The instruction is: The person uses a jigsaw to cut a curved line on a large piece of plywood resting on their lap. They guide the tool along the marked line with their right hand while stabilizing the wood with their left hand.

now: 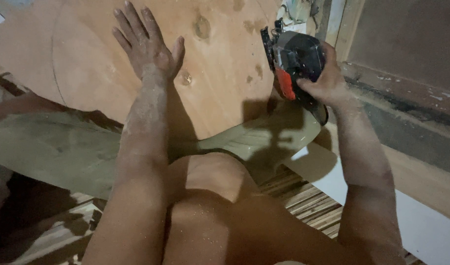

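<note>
Two hands busy — your left hand [146,44] lies flat, fingers spread, on the plywood [225,73]; your right hand [325,81] grips the saw [293,61] at the plywood's right edge.

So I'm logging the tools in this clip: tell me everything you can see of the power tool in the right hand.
The power tool is a compact handheld machine with a dark grey to black housing and an orange-red patch on its lower front. It looks like moulded plastic, dusted with sawdust. It stands at the right edge of the round plywood panel, tilted slightly. The right hand grips it from the right side, fingers wrapped over the body. Its working end is hidden, so its exact type cannot be told.
</note>
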